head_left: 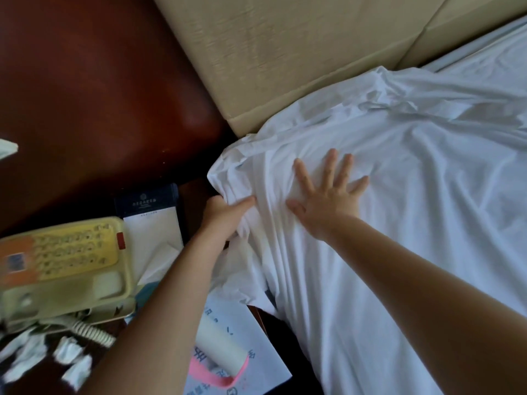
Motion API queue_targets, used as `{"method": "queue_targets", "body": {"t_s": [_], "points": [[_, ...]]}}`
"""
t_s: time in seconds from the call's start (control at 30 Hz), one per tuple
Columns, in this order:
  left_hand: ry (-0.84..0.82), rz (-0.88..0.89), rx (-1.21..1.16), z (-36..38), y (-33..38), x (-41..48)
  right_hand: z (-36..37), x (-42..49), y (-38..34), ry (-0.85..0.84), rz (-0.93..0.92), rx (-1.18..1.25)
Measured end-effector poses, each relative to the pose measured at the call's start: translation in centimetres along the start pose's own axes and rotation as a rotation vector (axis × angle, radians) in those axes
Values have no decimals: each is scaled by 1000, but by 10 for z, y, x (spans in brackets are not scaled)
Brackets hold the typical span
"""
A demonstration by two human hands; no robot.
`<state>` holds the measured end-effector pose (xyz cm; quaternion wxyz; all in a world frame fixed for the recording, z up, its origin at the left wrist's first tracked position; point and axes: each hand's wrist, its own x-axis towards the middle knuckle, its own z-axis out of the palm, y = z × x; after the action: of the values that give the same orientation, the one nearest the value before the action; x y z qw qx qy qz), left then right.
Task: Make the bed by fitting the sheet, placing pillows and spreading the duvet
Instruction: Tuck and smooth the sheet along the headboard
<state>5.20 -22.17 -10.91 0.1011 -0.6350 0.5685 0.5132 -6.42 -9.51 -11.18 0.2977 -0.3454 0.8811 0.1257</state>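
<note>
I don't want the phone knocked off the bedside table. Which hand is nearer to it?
Left. The left hand grips the sheet at the bed corner, just right of the phone; the right hand lies flat on the sheet, farther right.

There is one white sheet point(399, 195) on the bed, with two hands on it, the left hand point(225, 215) and the right hand point(328, 198), and two beige headboard panels point(285, 52) stand at the far side. On the desk point(85, 203) at the left are one telephone point(62, 266) with one coiled cord point(91, 332), one notepad point(151, 220), one cardboard tube point(222, 349), one printed paper point(256, 352) and at least four crumpled tissues point(68, 350). One more white scrap point(7, 148) shows at the far left edge, too cropped to tell its kind.
</note>
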Motion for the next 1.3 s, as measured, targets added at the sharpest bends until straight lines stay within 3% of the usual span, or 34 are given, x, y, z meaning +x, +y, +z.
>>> {"method": "queue_targets", "body": {"t_s": [0.1, 0.17, 0.27, 0.5, 0.63, 0.8, 0.97, 1.07, 1.23, 1.3], "points": [[-156, 28, 179, -18, 17, 6, 0, -1, -1, 2, 1, -10], [-157, 91, 278, -28, 28, 12, 0, 0, 0, 9, 0, -12], [-41, 183, 404, -28, 35, 17, 0, -1, 1, 13, -3, -16], [300, 258, 389, -50, 15, 16, 1, -1, 3, 21, -14, -6], [200, 179, 404, -60, 19, 28, 2, -1, 4, 35, -12, 0], [-17, -48, 97, -64, 33, 27, 2, 0, 3, 32, -14, 2], [-222, -61, -66, -69, 38, 18, 4, -1, 4, 65, -14, 2], [-144, -14, -193, -49, 34, 17, 4, -2, 5, 65, -20, -9], [92, 217, 64, -13, 14, 38, 3, 0, 6, 41, -19, -32], [97, 243, 73, -6, 18, 46, 3, 0, 6, 39, -21, -35]]}}
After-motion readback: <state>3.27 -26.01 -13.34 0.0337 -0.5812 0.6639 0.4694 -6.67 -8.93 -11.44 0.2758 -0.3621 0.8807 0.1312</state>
